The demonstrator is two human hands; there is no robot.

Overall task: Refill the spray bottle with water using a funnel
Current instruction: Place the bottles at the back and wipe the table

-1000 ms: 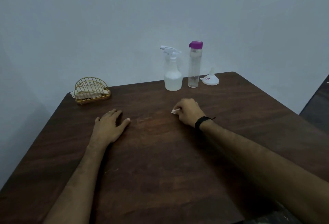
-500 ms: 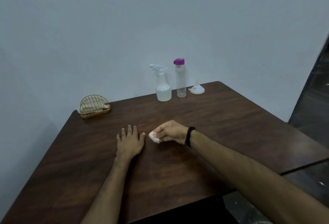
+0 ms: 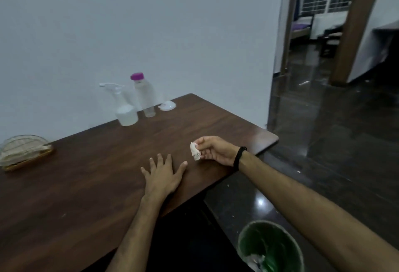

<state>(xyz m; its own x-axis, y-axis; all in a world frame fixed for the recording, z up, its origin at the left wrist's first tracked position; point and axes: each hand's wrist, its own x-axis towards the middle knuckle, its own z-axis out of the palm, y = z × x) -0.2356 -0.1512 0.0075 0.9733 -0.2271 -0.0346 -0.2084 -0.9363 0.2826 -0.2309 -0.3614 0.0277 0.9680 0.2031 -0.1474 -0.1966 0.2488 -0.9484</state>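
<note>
A white spray bottle [image 3: 124,108] stands at the far edge of the dark wooden table [image 3: 86,163], by the wall. Right of it is a clear water bottle [image 3: 143,95] with a purple cap, and a white funnel [image 3: 167,106] lies mouth-down beside that. My left hand [image 3: 162,174] rests flat on the table, fingers spread. My right hand [image 3: 212,149] is lifted just above the table near its right edge and pinches a crumpled white tissue [image 3: 195,152]. Both hands are well in front of the bottles.
A gold wire napkin holder [image 3: 23,152] sits at the table's left. A green waste bin [image 3: 269,247] stands on the dark floor below my right forearm. A doorway [image 3: 319,23] opens to the right of the wall.
The view has swung right, bringing the floor, bin and doorway in. My right hand has carried the tissue rightward, away from the left hand, and lifted it off the table.
</note>
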